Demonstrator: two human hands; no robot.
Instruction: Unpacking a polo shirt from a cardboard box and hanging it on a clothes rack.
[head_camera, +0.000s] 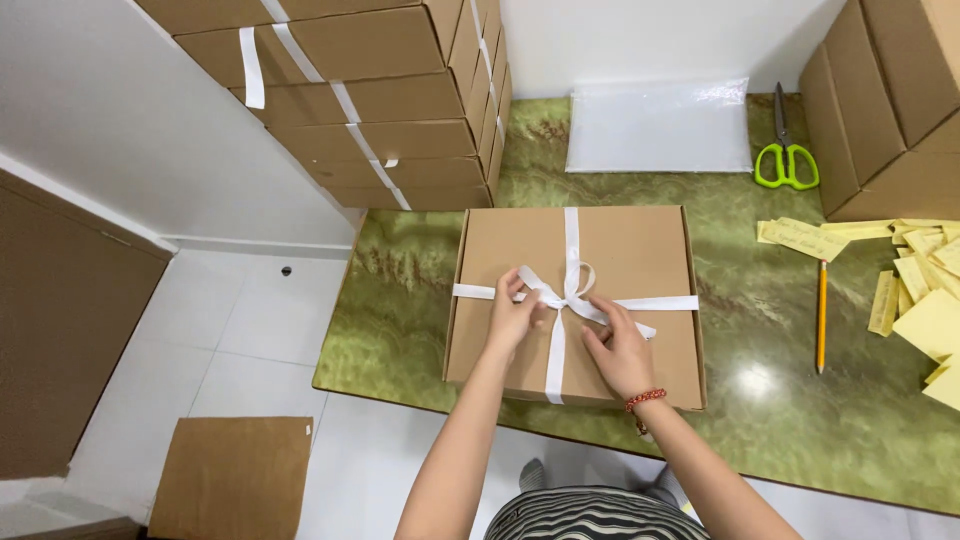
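Two bare hands pinch a white ribbon bow (572, 293) atop a flat cardboard box (630, 250) on a green marble table (780, 420); left hand (515, 315) and right hand (622, 352) flank the knot, fingers closed on ribbon.

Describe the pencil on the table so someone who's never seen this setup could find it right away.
Start at the green marbled table and look right of the ribbon-tied cardboard box. The pencil lies there on bare tabletop, pointing toward and away from the person, just left of the scattered yellow paper slips. It is the only long, thin orange stick; the green-handled scissors lie farther back.
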